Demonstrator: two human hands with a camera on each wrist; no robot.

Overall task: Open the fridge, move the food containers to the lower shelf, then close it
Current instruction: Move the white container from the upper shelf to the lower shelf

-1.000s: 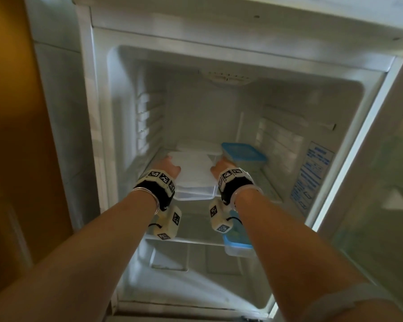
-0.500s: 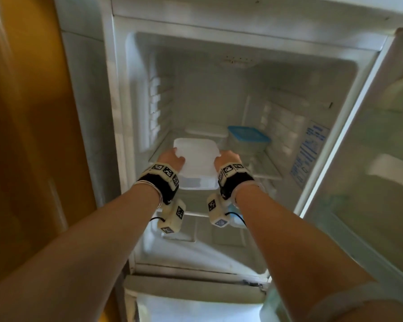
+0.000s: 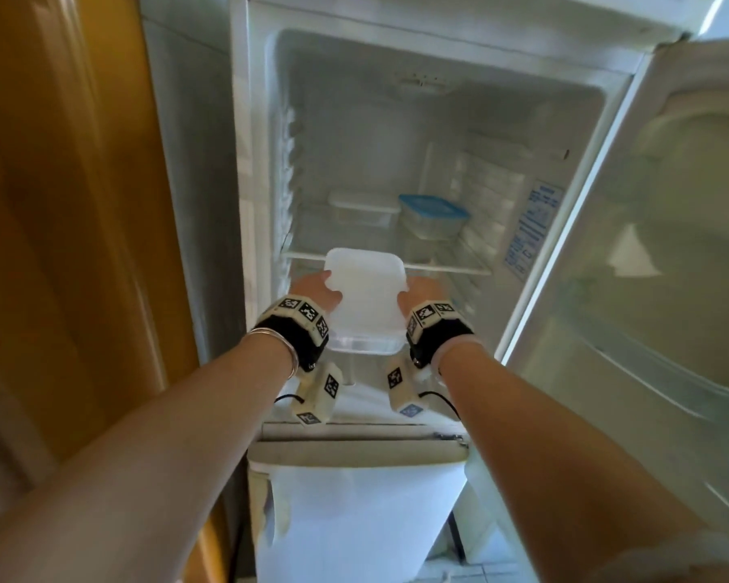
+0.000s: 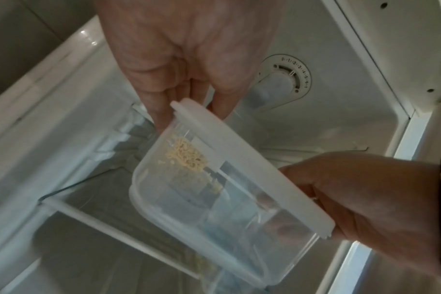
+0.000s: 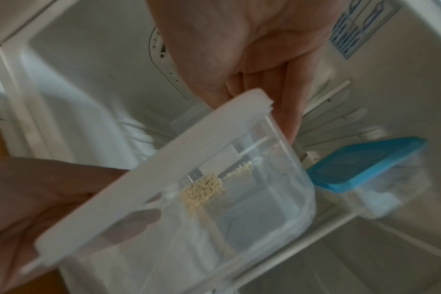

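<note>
A clear container with a white lid [image 3: 365, 302] hangs in front of the upper shelf's front edge [image 3: 447, 268], held between both hands. My left hand [image 3: 312, 288] grips its left side and my right hand [image 3: 419, 290] grips its right side. The left wrist view shows a small clump of dry noodles inside the container [image 4: 214, 189], with my left fingers [image 4: 189, 95] against its end. Farther back on the upper shelf stand a blue-lidded container [image 3: 432, 214] and another white-lidded container [image 3: 363, 210]. The right wrist view shows the blue-lidded container [image 5: 365, 169] just beyond the held container [image 5: 189, 199].
The fridge door [image 3: 657, 254] stands open at the right. A yellow wooden panel [image 3: 60, 204] runs down the left. Below the open compartment is a closed white lower door [image 3: 354, 519]. A thermostat dial [image 4: 287, 79] sits on the ceiling of the compartment.
Both hands have drawn the white-lidded container off the upper shelf toward me, so it now sits in front of the shelf edge. The head view has pulled back.
</note>
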